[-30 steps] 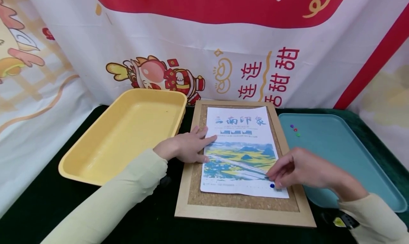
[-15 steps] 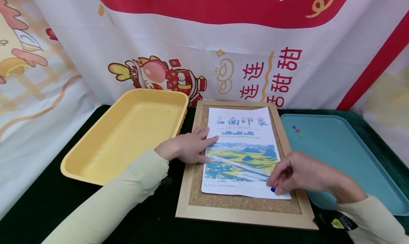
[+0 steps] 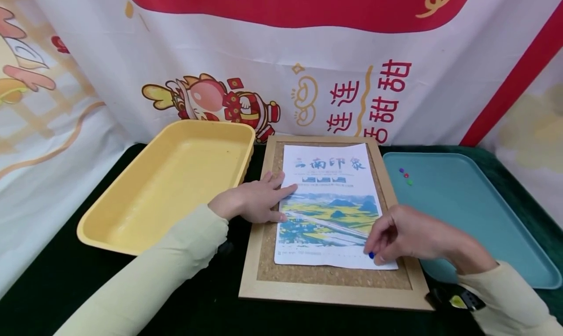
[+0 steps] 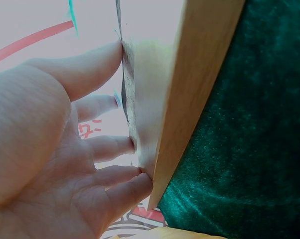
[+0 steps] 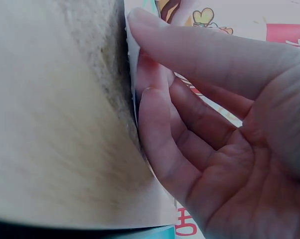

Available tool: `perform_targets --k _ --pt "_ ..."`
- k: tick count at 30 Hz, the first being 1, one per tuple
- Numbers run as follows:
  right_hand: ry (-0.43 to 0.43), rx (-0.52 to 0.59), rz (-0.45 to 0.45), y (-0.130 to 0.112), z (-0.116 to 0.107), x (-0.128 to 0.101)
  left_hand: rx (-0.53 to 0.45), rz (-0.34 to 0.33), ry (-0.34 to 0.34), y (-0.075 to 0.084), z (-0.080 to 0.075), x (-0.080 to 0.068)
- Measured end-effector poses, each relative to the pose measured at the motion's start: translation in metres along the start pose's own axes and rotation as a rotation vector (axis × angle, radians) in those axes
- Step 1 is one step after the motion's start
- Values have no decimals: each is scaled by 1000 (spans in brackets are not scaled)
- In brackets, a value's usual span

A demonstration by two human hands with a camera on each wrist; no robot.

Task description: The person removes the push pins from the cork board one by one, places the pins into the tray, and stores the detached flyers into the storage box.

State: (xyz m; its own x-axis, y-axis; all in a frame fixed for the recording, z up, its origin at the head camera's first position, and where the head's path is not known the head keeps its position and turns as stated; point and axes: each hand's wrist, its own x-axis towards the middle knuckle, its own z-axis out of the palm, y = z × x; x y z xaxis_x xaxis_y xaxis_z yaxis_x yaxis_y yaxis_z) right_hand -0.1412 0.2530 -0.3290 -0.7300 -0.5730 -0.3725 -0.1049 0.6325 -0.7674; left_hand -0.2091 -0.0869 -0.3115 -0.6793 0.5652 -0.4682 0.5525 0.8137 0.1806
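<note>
A sheet of paper [image 3: 325, 182] printed with a landscape and blue lettering lies on a wood-framed cork board [image 3: 330, 297]. My left hand [image 3: 255, 199] rests spread over the board's left side, thumb and fingertips on the sheet's left edge. At the sheet's lower right, thumb and index finger of my right hand [image 3: 409, 231] pinch a small blue pushpin [image 3: 371, 255], partly covered by the fingertips. The left wrist view has the straight fingers of the left hand against the board's frame [image 4: 160, 114]. In the right wrist view the fingertips meet the paper, and the pin is hidden.
A blue tray [image 3: 466, 219] on the right holds a purple pin [image 3: 401, 170], a red pin [image 3: 406, 175] and a green pin [image 3: 410, 182]. A deep yellow tray [image 3: 167, 179] stands on the left. Behind hangs a printed cloth [image 3: 246, 43]; dark green cloth [image 3: 184, 297] covers the table.
The right thumb and index finger have come down slightly around the blue pushpin, which showed more openly a second ago. The left hand stays in place; the head view has shifted a little.
</note>
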Motion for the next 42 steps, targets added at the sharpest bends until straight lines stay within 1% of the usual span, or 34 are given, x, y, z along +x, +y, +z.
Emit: perform_targets --k 13,21,31,42 --pt "21 -29 -14 -2 0 -2 4 6 7 1 -1 1" --pt "37 -38 6 -3 2 -3 7 3 7 1 0 3" --pt "11 -49 9 -2 1 -4 0 2 -1 2 -1 3" --pt "-10 -82 12 -4 2 -2 -6 -2 4 1 -2 -2"
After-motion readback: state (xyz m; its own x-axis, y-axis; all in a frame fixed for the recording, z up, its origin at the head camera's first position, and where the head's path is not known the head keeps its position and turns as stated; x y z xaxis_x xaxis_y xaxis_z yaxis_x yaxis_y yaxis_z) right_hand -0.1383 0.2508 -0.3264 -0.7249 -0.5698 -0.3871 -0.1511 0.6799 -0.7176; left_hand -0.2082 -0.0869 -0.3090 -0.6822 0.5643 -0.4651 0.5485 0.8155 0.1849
